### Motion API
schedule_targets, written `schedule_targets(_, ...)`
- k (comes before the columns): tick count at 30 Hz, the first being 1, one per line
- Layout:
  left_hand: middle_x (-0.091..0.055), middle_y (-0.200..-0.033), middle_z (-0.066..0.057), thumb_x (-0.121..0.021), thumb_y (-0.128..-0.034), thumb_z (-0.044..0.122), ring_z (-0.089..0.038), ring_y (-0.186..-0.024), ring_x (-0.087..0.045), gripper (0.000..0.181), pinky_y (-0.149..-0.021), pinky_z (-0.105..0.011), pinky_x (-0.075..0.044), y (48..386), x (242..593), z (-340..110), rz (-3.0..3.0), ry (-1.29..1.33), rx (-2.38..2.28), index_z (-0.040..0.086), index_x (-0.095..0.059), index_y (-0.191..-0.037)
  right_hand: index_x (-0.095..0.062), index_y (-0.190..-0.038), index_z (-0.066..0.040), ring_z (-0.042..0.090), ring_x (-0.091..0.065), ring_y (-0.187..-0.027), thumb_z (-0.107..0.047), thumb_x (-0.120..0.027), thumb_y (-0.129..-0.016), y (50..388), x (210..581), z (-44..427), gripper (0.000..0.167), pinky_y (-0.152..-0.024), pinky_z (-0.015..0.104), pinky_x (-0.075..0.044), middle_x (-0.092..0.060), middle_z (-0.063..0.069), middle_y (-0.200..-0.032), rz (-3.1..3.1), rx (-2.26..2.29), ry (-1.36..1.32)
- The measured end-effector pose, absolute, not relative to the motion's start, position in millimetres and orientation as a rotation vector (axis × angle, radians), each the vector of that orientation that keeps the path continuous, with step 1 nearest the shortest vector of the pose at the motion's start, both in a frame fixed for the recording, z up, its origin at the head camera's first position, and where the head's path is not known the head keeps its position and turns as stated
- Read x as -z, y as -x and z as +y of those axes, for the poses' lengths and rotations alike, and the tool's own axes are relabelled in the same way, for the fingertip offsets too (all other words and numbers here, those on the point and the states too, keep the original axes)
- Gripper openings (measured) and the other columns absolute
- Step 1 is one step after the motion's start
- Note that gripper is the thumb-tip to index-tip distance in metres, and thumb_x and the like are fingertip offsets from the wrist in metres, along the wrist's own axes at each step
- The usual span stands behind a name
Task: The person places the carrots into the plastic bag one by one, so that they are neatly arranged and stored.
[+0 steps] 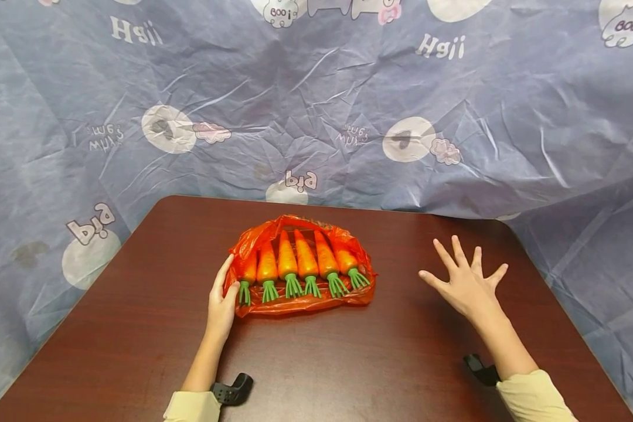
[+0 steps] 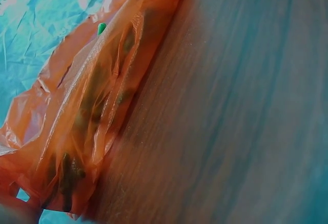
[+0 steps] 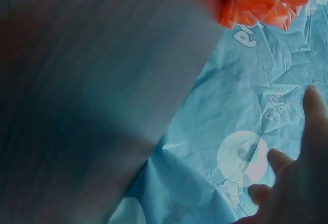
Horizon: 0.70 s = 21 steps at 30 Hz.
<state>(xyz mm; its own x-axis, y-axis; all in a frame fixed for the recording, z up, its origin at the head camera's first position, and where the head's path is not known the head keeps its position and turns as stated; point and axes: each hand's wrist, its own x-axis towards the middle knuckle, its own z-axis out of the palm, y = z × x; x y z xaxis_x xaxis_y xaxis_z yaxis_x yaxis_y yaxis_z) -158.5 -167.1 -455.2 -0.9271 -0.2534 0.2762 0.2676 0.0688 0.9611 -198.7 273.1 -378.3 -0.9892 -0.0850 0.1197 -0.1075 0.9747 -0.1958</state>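
A thin red plastic bag [image 1: 300,306] lies on the table with its mouth spread wide. Inside it, several orange carrots [image 1: 306,255] with green stalk ends lie side by side, stalks toward the near edge. My left hand [image 1: 224,296] pinches the bag's left edge between thumb and fingers. In the left wrist view the bag [image 2: 97,96] fills the left side, and green stalks show dimly through it. Well to the right of the bag, my right hand [image 1: 469,287] is held with its fingers spread apart and holds nothing.
The dark reddish-brown table [image 1: 401,363] has rounded far corners. A creased blue-grey printed cloth [image 1: 316,88] hangs behind it and along both sides. Black wrist-worn devices [image 1: 234,390] sit on both forearms, below pale yellow sleeves.
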Motion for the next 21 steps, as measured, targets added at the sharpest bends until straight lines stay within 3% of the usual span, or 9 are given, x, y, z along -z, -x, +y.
schedule_targets(9, -0.038, -0.143, 0.0, -0.038, -0.0897, -0.005, 0.0, -0.122, -0.036, 0.054, -0.096, -0.005, -0.029, 157.7, 454.3, -165.4, -1.961, -0.02, 1.905, 0.019, -0.04, -0.138, -0.009, -0.147, -0.028, 0.059, 0.002, -0.128, -0.07, -0.039, -0.08, 195.4, 387.4, 269.7, 0.084, -0.082, 0.076, 0.023, -0.002, 0.019, -0.152, -3.035, -0.324, -0.138)
schedule_targets(12, -0.041, -0.14, -0.001, -0.039, -0.0891, -0.006, -0.001, -0.121, -0.037, 0.05, -0.095, -0.007, -0.032, 155.1, 452.2, -165.4, -1.883, -0.056, 1.866, 0.013, -0.043, -0.136, -0.008, -0.147, -0.029, 0.058, 0.001, -0.129, -0.069, -0.04, -0.08, 196.3, 385.0, 268.3, 0.084, -0.083, 0.075, 0.023, -0.001, 0.018, -0.152, -3.024, -0.345, -0.147)
schedule_targets(18, -0.054, -0.118, -0.001, -0.043, -0.0844, -0.011, -0.002, -0.107, -0.046, 0.033, -0.087, -0.013, -0.038, 149.0, 435.4, -180.3, -1.747, -0.091, 1.532, -0.004, -0.059, -0.113, -0.009, -0.147, -0.029, 0.054, -0.002, -0.132, -0.068, -0.04, -0.081, 193.5, 379.5, 269.2, 0.083, -0.087, 0.074, 0.021, -0.002, 0.017, -0.153, -2.985, -0.372, -0.149)
schedule_targets(21, -0.057, -0.112, -0.013, -0.044, -0.0823, -0.01, -0.005, -0.102, -0.048, 0.028, -0.085, -0.014, -0.037, 147.9, 420.9, -194.8, -1.804, -0.059, 1.293, -0.004, -0.063, -0.102, -0.009, -0.147, -0.027, 0.053, -0.001, -0.132, -0.067, -0.04, -0.082, 189.4, 376.5, 272.2, 0.082, -0.087, 0.074, 0.022, -0.001, 0.017, -0.153, -2.975, -0.387, -0.143)
